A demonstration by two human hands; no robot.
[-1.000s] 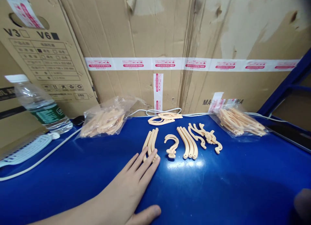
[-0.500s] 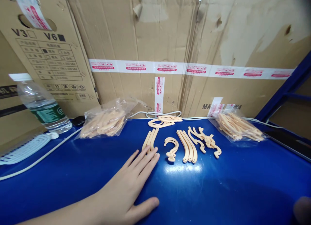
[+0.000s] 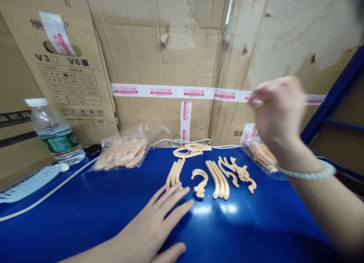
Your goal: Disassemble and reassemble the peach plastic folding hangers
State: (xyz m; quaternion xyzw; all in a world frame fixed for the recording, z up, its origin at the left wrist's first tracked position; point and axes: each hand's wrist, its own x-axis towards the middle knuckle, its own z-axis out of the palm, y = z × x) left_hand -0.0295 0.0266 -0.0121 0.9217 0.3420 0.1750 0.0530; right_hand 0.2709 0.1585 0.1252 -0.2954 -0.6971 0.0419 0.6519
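Now, over on the blue tabletop (image 3: 113, 225), the left hand (image 3: 150, 221) is down low, back of the hand up, fingers spread wide, fingertips over the near ends of three curved strips (image 3: 178, 171); whether they actually press on the wood-coloured pieces, I can't tell. And up goes the eye to the right hand (image 3: 281, 111), raised in front of the cardboard (image 3: 148, 115), smeared by blur, fingers curled in, a beaded bracelet (image 3: 309, 172) at its wrist; no telling from this angle whether anything sits in that grip. Between the two, centre stage, hook pieces (image 3: 205, 178) lie together, then a second trio of strips (image 3: 219, 179) side by side, then a tangle of branching pieces (image 3: 241, 173) just to the right! Behind them, looped pieces (image 3: 191, 154) overlap near the back edge. Flanking it all, a clear bag (image 3: 122, 151) of similar parts on the left, another bag (image 3: 263, 155) on the right, partly hidden by that raised arm, and a water bottle (image 3: 58, 140) at far left.
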